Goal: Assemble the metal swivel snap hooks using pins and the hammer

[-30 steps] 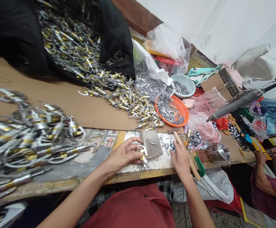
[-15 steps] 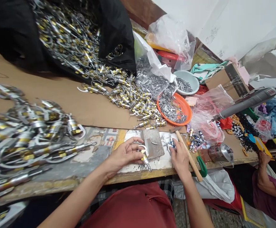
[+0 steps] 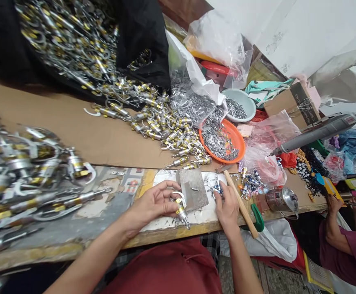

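Note:
My left hand (image 3: 152,204) pinches a silver-and-yellow metal fitting (image 3: 182,212) with a curved hook-like arm, its thin end pointing down. To the right, my right hand (image 3: 228,206) has its fingers closed on a small blue-and-silver metal fitting (image 3: 217,187), partly hidden by the fingers. Between the hands lies a flat grey metal block (image 3: 194,200), with a small silver pin (image 3: 195,189) on top. A hammer with a wooden handle (image 3: 242,208) rests right beside my right hand.
Piles of silver-and-yellow fittings (image 3: 156,122) spread at the back and left. An orange bowl (image 3: 242,145) and a pale bowl (image 3: 253,108) hold small metal parts. A grey power screwdriver (image 3: 312,132) hangs at right. A metal cup (image 3: 283,200) stands near a co-worker's hands (image 3: 334,204).
The view has shifted slightly, so most things sit further left. Both hands keep their fittings, and the left one has hardly moved relative to the block.

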The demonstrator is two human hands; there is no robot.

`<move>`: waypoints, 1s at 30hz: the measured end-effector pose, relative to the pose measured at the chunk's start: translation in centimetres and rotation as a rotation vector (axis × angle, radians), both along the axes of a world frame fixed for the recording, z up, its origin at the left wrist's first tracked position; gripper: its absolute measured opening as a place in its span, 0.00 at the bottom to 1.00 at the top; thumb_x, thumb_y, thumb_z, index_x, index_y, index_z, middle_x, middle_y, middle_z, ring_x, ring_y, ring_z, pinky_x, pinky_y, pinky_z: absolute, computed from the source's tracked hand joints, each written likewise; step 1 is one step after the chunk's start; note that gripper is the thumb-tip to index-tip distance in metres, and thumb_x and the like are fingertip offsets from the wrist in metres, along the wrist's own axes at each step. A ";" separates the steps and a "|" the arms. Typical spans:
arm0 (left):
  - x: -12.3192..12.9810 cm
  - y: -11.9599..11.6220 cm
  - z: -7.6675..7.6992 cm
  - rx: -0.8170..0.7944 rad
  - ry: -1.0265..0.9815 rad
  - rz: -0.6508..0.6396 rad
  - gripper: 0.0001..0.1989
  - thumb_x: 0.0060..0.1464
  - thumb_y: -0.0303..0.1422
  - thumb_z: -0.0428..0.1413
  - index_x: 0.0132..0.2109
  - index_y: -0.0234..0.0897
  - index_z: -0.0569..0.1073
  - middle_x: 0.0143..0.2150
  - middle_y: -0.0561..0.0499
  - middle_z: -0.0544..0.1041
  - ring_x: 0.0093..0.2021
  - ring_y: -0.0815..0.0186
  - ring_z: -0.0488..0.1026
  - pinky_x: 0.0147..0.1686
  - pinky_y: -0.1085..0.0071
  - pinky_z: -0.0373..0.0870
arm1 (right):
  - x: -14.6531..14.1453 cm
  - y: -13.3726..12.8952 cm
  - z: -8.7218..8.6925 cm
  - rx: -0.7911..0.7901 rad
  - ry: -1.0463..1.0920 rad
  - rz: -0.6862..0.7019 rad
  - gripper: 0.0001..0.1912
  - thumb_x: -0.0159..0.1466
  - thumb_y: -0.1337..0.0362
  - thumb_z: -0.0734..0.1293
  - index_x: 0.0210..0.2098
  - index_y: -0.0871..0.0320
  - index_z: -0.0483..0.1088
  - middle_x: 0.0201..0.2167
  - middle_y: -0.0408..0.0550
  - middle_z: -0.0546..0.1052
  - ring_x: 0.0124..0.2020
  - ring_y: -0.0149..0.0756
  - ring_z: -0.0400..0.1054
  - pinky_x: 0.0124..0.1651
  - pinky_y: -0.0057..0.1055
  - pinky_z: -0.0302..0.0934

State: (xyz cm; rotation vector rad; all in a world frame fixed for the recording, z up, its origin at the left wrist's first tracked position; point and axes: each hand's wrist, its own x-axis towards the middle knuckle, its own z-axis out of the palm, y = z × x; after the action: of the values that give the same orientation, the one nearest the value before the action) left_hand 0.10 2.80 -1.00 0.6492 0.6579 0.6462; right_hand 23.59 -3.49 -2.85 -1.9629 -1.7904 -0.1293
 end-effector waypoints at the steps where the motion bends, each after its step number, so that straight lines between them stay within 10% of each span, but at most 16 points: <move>1: 0.0 0.0 -0.1 0.004 0.000 0.000 0.21 0.35 0.30 0.67 0.38 0.38 0.68 0.28 0.56 0.73 0.24 0.69 0.72 0.29 0.66 0.76 | 0.0 0.0 0.0 0.003 0.001 -0.002 0.19 0.67 0.57 0.56 0.52 0.61 0.66 0.39 0.55 0.74 0.43 0.42 0.67 0.44 0.36 0.61; 30: 0.0 -0.3 1.1 0.050 0.045 0.084 0.22 0.35 0.27 0.67 0.39 0.38 0.68 0.27 0.57 0.75 0.23 0.69 0.73 0.25 0.70 0.75 | -0.1 0.5 -0.4 0.041 0.029 -0.018 0.17 0.65 0.60 0.59 0.49 0.60 0.68 0.38 0.54 0.74 0.42 0.40 0.67 0.44 0.33 0.61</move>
State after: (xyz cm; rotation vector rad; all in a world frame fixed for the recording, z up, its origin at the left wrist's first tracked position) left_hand 0.05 2.49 0.06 0.6873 0.7160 0.7296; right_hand 23.44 -2.99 -3.20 -1.9434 -1.7383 -0.1419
